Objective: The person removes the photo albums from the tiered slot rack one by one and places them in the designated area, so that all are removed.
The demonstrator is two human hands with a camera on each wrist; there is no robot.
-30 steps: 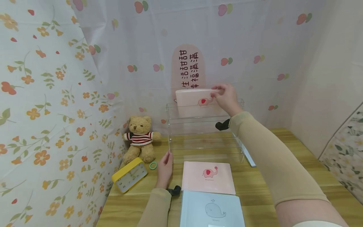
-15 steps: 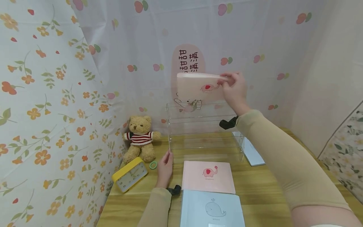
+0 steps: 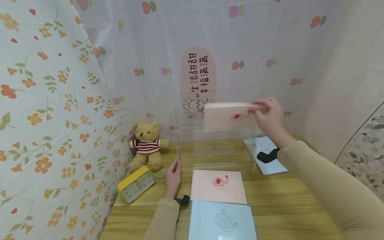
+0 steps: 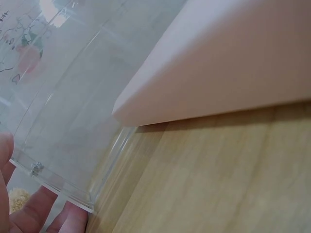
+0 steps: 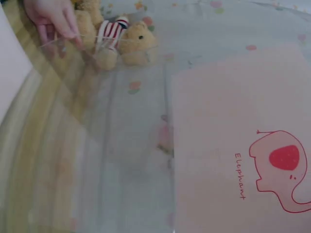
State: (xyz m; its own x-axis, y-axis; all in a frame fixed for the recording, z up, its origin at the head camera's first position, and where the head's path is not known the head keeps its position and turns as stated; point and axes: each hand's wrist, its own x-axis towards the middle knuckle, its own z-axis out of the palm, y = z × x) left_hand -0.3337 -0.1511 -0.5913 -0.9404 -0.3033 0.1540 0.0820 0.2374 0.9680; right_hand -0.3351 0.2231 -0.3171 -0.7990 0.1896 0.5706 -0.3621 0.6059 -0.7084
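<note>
My right hand (image 3: 270,116) pinches the right upper edge of a pink elephant notebook (image 3: 219,116). That notebook hangs upright before the upper part of a clear acrylic rack (image 3: 216,156), and its elephant cover (image 5: 209,121) fills the right of the right wrist view. Low on the rack's left side panel, my left hand (image 3: 173,178) holds on, with fingers (image 4: 36,208) wrapped past the panel's edge in the left wrist view. A second pink elephant notebook (image 3: 204,190) lies on the table in front of the rack. Nearer me lies a blue whale notebook (image 3: 204,220).
Left of the rack sits a teddy bear (image 3: 146,146) in a striped shirt. A yellow clock (image 3: 136,183) and a green ring (image 3: 160,174) lie before it. Another light blue notebook (image 3: 270,168) lies at the rack's right. Patterned cloth (image 3: 150,43) hangs close behind.
My right hand has lifted the pink notebook up out of the rack's top tier, then brought it rightward and lower, in front of the rack. My left hand has stayed on the panel.
</note>
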